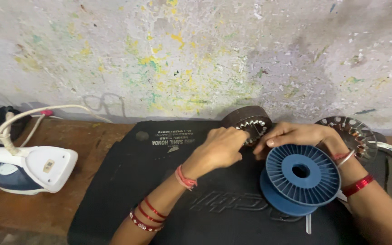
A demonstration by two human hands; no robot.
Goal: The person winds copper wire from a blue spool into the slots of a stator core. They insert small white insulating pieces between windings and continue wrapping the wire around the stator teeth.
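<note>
Blue plastic spool (301, 178) lies nearest, on the black mat (128, 190). Behind it, both hands — left hand (218, 149) and right hand (296, 136) — pinch closed on the dark toothed stator ring (249, 123) standing against the wall.

White printed lettering (174, 137) sits at the far edge of the black mat (128, 190); small pale rectangular label (48, 165) on the white iron (28, 169) (left side).

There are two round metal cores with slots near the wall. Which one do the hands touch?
The dark core beside the blue spool; both hands meet on it. The copper-wound core lies untouched, farther right.
</note>
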